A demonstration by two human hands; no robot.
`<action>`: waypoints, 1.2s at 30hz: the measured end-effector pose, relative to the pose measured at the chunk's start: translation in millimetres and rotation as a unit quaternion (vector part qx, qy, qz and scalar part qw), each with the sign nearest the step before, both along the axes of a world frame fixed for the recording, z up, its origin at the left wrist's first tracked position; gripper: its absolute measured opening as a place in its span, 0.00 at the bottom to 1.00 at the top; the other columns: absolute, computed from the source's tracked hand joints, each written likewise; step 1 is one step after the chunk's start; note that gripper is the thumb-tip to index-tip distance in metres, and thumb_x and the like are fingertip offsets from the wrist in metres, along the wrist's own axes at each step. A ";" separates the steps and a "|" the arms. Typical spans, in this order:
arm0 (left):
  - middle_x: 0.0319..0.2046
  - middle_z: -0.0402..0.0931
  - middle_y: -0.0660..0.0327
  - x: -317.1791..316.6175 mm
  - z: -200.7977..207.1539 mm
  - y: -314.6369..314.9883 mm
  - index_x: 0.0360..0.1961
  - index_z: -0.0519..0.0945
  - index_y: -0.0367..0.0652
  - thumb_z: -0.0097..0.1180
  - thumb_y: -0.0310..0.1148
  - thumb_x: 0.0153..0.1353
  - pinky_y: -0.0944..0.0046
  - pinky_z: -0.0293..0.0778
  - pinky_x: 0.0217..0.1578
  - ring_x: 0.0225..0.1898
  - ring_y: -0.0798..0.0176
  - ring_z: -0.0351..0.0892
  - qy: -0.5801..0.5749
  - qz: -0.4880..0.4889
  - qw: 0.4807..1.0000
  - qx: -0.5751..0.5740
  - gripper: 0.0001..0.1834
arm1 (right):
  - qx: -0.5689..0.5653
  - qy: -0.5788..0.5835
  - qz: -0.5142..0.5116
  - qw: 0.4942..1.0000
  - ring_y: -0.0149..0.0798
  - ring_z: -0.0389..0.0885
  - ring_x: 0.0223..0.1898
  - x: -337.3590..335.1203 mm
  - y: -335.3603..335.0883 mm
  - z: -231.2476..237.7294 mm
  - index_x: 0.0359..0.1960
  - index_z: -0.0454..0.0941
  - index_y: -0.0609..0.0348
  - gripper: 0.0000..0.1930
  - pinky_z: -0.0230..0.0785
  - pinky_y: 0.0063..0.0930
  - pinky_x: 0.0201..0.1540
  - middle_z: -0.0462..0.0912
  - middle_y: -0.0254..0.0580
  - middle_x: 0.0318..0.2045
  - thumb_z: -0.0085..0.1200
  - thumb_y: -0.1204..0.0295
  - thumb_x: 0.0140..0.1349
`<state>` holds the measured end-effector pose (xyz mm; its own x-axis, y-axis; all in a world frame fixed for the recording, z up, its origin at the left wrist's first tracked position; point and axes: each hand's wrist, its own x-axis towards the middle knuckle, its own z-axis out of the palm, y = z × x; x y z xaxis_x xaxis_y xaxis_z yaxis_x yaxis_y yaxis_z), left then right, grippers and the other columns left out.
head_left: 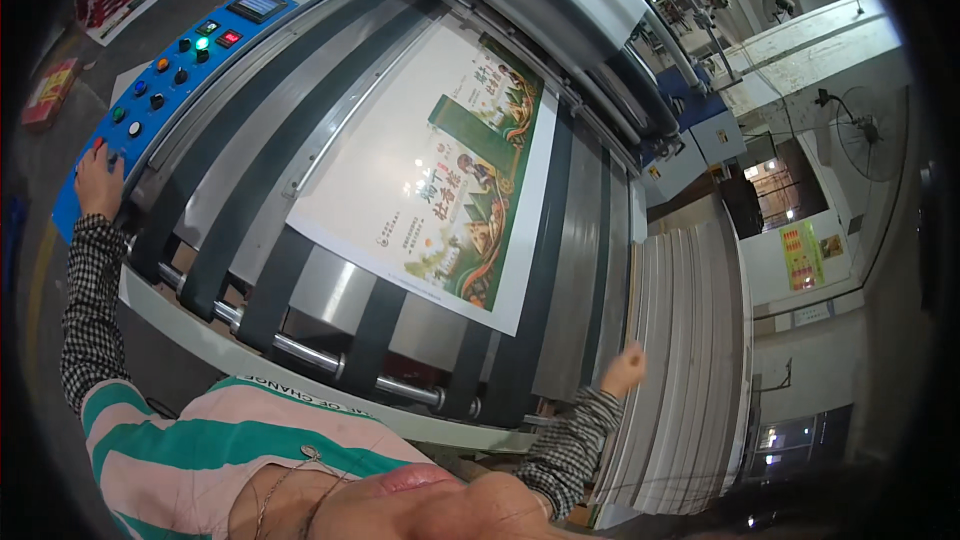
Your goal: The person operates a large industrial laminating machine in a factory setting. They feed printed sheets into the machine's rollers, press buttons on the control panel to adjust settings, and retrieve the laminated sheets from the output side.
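A large printed sheet [430,165], white with a green and gold picture, lies flat on the dark belts of a feeder machine [300,270]. My left hand [98,180] rests on the blue control panel [170,70] at the machine's left edge, fingers over its buttons. My right hand [624,370] is loosely closed at the machine's right side, beside a tall stack of pale sheets [680,370]. It holds nothing that I can see. Both forearms wear checked sleeves.
Rollers and a grey hood [590,10] cross the far end of the belts. The panel carries coloured buttons and a small screen [258,5]. Red boxes [50,90] sit on the floor at left. A fan [865,130] hangs on the right wall.
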<state>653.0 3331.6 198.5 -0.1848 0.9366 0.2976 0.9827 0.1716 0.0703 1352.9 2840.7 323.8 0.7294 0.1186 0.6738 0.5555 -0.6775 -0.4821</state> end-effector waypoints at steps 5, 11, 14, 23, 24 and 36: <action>0.62 0.54 0.52 1.6 -33.3 -100.6 0.63 0.55 0.45 0.50 0.52 0.58 0.37 0.49 0.58 0.64 0.52 0.51 0.032 0.181 0.981 -0.053 0.37 | -0.031 -0.311 -0.180 0.933 0.44 0.77 0.27 35.0 -152.2 91.0 0.33 0.79 0.67 0.15 0.69 0.40 0.30 0.80 0.49 0.27 0.49 0.64 0.61; 0.62 0.53 0.41 -14.7 -137.1 -197.2 0.63 0.51 0.32 0.37 0.69 0.54 0.44 0.50 0.59 0.63 0.44 0.54 -0.362 0.382 0.849 -0.042 0.52 | -0.246 -0.310 -0.458 0.796 0.51 0.77 0.40 2.6 -260.4 195.2 0.42 0.74 0.65 0.23 0.67 0.43 0.44 0.78 0.54 0.40 0.58 0.57 0.53; 0.59 0.61 0.43 -0.3 -132.8 -217.2 0.59 0.60 0.27 0.36 0.67 0.56 0.54 0.55 0.59 0.60 0.47 0.61 -0.620 0.313 0.720 -0.013 0.49 | -0.224 -0.159 -0.425 0.862 0.51 0.74 0.47 29.3 -352.8 181.9 0.52 0.67 0.61 0.31 0.63 0.43 0.52 0.74 0.56 0.47 0.61 0.56 0.50; 0.53 0.67 0.39 1.8 -104.3 -237.0 0.50 0.71 0.28 0.27 0.62 0.59 0.55 0.57 0.58 0.58 0.43 0.63 -0.495 0.306 0.812 -0.044 0.43 | -0.246 -0.062 -0.460 0.851 0.53 0.74 0.44 16.9 -393.9 148.1 0.50 0.68 0.61 0.26 0.64 0.44 0.49 0.75 0.56 0.44 0.57 0.61 0.52; 0.53 0.67 0.39 -18.2 -119.6 -236.0 0.50 0.71 0.29 0.27 0.62 0.59 0.54 0.57 0.58 0.58 0.42 0.63 -0.453 0.310 0.833 -0.065 0.43 | -0.248 -0.060 -0.456 0.853 0.53 0.74 0.44 20.7 -390.7 144.8 0.49 0.68 0.61 0.25 0.64 0.44 0.48 0.75 0.56 0.43 0.56 0.62 0.52; 0.51 0.68 0.36 -12.9 -114.3 -272.0 0.49 0.70 0.25 0.28 0.64 0.59 0.53 0.58 0.57 0.56 0.41 0.64 -0.458 0.305 0.835 -0.023 0.45 | -0.269 0.003 -0.381 0.884 0.54 0.76 0.40 3.5 -359.4 90.7 0.37 0.75 0.66 0.13 0.67 0.42 0.43 0.78 0.55 0.37 0.51 0.70 0.53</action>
